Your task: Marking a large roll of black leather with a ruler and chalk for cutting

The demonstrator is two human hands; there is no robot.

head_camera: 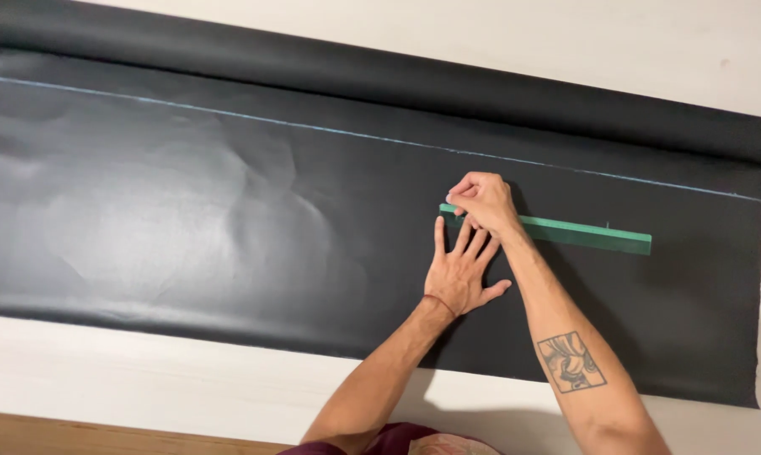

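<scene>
- Nearest to us, a strip of wooden floor [102, 434] shows at the bottom left, beside a bit of dark red clothing [397, 440].
- Above that lies the white table [144, 379], and our two forearms reach up across it; the right one bears a square tattoo [571, 361].
- Our left hand [460, 270] lies flat on the black fabric [186, 227], fingers spread and palm down, with a thin red band at the wrist. It holds nothing; its fingertips touch the near edge of the green ruler [566, 231].
- Our right hand [484, 202] sits just beyond the left, curled over the ruler's left end with its fingers pressed together. We cannot tell whether something small is pinched between the fingertips.
- The ruler lies flat on the fabric, running right from our hands and tilting slightly toward us.
- Farther off, a pale chalk line [313, 128] crosses the fabric from left to right, just beyond the right hand.
- Farthest, the fabric winds onto a black roll [397, 84], with more white table behind it.
</scene>
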